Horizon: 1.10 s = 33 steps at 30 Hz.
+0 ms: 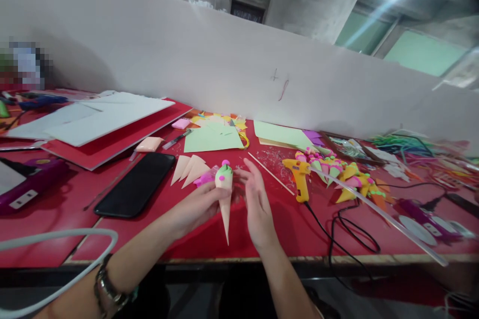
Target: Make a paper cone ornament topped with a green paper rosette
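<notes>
My left hand (207, 202) grips a small craft ice cream cone (224, 204) upright, its pale tip pointing down. Green swirled topping with pink balls crowns the cone. Beside it, on the right, my right hand (258, 202) has its fingers stretched and apart; whether a fingertip touches the cone's far side is hard to see. Cut cream-coloured wedges (190, 169) lie just beyond my left hand. Some bright pink material (205, 178) shows behind the cone. A yellow glue gun (300, 179) with a long clear glue stick (377, 214) rests to the right.
A black phone (136, 184) lies left of my hands. Finished small cones (337, 172) are heaped at the right. Green sheets (213, 137), a thin wooden stick (270, 173) and white boards (112, 117) sit farther back. The black cord (322, 227) trails over the table's front edge.
</notes>
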Tool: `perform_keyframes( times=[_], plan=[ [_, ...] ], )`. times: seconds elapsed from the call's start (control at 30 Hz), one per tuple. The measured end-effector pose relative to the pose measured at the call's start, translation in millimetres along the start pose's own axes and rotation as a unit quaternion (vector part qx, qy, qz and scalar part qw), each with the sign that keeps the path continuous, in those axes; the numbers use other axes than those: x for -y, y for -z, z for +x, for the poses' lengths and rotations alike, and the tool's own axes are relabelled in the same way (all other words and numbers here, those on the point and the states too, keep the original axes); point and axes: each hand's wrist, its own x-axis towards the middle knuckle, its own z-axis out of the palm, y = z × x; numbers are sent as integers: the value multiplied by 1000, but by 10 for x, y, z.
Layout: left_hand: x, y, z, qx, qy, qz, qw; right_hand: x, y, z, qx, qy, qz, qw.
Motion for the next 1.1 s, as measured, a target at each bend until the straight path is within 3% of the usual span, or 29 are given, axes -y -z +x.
perform_keyframes(
  times=[0.13, 0.33, 0.63, 0.77, 0.87, 1.0, 1.1],
  plan=[
    [-12, -39, 42, 17, 2, -116, 993, -5, 7, 8, -17, 30, -78, 996],
    [0, -3, 71, 8, 17, -208, 978, -61, 42, 64, 12, 113, -278, 954],
    [7, -29, 49, 10, 20, -229, 973, -77, 10, 38, 18, 140, -395, 908],
    [19, -23, 41, -7, 9, -177, 984, -31, 42, 43, -46, 155, -320, 933],
    [23, -13, 46, -22, -31, -96, 995, -1, 88, 53, -77, 124, -235, 961],
    [23, 9, 65, -76, -55, -17, 995, 18, 111, 53, -96, 82, -177, 976],
    [12, 3, 57, -41, -58, 48, 996, 36, 101, 43, -89, 59, -128, 986]
  ],
)
